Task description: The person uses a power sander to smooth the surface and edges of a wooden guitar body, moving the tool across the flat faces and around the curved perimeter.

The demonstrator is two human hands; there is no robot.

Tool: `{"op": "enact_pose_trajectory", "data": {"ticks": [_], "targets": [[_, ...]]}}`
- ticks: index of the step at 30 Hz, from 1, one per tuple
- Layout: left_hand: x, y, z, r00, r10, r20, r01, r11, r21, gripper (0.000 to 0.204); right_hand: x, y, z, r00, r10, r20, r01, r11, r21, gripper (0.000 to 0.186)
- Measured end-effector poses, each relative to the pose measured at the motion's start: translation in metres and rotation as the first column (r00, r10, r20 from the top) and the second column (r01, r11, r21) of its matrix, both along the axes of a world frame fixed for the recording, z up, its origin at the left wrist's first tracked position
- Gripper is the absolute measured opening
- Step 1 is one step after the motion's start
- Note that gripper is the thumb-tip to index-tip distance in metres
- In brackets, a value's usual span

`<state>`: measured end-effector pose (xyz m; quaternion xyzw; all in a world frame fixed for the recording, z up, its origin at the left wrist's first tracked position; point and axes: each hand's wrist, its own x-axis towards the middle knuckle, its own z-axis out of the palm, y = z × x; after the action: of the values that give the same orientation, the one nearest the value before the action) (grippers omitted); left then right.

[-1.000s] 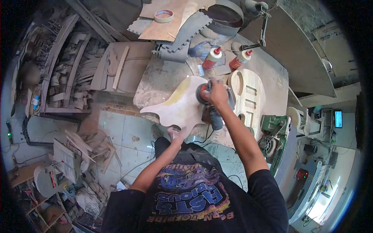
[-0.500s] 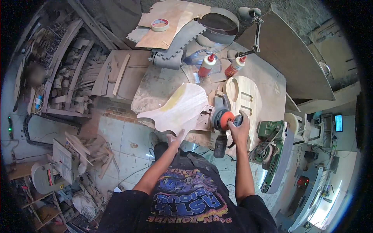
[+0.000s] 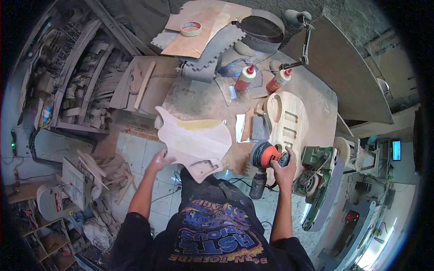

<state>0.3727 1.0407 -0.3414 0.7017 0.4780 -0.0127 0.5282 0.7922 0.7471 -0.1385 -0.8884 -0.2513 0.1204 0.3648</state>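
A pale electric guitar body (image 3: 194,142), with a yellowish patch and a routed pocket at its near end, lies at the front left of the workbench, overhanging its edge. My left hand (image 3: 162,160) grips its left edge, thumb on top. In my right hand (image 3: 285,167) is an orange and black orbital sander (image 3: 266,155), tilted so its round pad faces left, apart from the guitar body. Its black dust canister (image 3: 257,184) hangs below. Just beyond the sander lies a second guitar body (image 3: 289,118) with several routed cavities.
Two red-capped glue bottles (image 3: 245,78) and a grey block (image 3: 259,128) are on the workbench (image 3: 181,97). A tape roll (image 3: 191,29) tops stacked sheets at the back. A green belt sander (image 3: 316,156) stands close on the right. Wood scraps fill a rack (image 3: 83,86) at left.
The pale guitar body has turned clockwise, its pocket end swinging toward me. My left hand has shifted left along it. The sander has moved slightly nearer and right, off the body.
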Motion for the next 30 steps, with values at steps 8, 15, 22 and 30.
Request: {"op": "enact_pose_trajectory", "data": {"ticks": [8,15,22,30], "targets": [[0.028,0.112,-0.065,0.984,0.132,-0.120,-0.121,0.988,0.094,0.100,-0.011,-0.002,-0.005,0.992,0.104,0.073,-0.102,0.994,-0.030,0.072],[0.158,0.070,-0.031,0.618,0.719,-0.317,-0.477,0.665,0.575,0.126,-0.025,-0.014,0.004,0.985,0.133,0.113,-0.123,0.988,-0.092,0.072],[0.155,0.072,-0.027,0.827,0.562,-0.029,-0.386,0.604,0.698,0.106,-0.038,-0.020,0.018,0.991,0.106,-0.078,-0.113,0.989,-0.096,0.076],[0.236,0.051,0.021,0.971,0.192,-0.139,-0.054,0.748,0.661,0.101,-0.036,-0.007,0.014,0.964,0.244,-0.101,-0.258,0.954,-0.154,0.079]]}}
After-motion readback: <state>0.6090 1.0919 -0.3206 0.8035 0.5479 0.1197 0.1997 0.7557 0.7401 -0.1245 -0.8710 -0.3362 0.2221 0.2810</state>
